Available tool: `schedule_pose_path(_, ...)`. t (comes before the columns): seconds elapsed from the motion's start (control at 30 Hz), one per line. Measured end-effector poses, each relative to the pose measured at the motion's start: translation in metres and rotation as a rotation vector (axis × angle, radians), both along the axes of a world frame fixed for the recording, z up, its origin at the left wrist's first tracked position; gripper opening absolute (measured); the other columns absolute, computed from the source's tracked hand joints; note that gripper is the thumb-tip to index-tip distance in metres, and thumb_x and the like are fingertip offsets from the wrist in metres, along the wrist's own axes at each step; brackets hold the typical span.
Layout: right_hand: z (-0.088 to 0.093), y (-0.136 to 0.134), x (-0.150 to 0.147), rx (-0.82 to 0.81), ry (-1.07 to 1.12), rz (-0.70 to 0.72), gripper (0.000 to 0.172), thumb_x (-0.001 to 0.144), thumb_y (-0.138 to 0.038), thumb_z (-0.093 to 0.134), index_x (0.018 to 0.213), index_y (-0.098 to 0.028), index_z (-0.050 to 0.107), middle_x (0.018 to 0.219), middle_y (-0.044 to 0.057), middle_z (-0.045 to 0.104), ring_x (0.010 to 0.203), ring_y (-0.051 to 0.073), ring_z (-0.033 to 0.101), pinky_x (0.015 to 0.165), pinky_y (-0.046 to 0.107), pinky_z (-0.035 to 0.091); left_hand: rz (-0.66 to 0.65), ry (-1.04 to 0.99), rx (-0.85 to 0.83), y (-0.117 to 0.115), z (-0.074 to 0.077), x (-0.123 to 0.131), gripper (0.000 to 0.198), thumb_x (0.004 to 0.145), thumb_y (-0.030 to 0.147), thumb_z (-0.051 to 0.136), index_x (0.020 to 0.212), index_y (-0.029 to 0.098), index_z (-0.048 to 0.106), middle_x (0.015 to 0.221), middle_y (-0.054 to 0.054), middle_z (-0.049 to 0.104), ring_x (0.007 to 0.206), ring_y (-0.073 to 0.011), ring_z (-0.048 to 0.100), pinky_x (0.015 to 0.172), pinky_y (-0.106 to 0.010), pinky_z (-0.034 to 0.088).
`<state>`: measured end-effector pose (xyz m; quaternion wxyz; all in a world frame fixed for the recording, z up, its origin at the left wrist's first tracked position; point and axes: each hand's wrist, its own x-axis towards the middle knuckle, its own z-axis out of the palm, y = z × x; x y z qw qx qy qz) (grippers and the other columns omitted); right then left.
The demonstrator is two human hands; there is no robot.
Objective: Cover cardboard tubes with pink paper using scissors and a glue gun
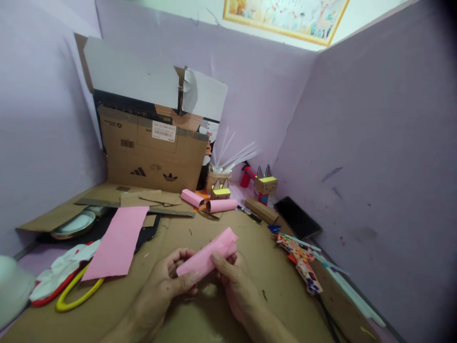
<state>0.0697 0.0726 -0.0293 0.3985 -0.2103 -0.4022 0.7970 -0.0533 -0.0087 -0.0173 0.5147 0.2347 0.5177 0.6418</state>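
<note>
A rolled piece of pink paper (205, 257) is held between my two hands above the cardboard-covered table. My left hand (169, 276) grips its lower left end with thumb and fingers. Near its upper right end my right hand (232, 274) has the thumb pressed on top and the fingers underneath. Behind it, two pink paper tubes (222, 205) lie near small cat-eared cardboard figures (220, 191). A flat pink paper sheet (116, 243) lies to the left of my hands.
A large cardboard box (153, 157) stands at the back left. A glue gun (300, 259) with a cord, glue sticks (352, 288) and a black phone (298, 217) lie on the right. A yellow handle (80, 303) is at left, and a marker (250, 214) lies behind the hands.
</note>
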Motion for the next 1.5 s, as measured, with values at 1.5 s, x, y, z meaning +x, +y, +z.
schedule_pose_path(1.5,0.008,-0.003,0.008,0.191,-0.052,0.416,0.038,0.07,-0.037,0.074,0.099,-0.013,0.068,0.078,0.005,0.068,0.066,0.014,0.061,0.065,0.024,0.044,-0.184,0.26,0.09,0.005,0.009,-0.014,0.049,0.063,0.045,0.076,0.095,0.011,0.064,0.08,-0.008,0.066,0.047,-0.0085,0.05,0.039,-0.019,0.04)
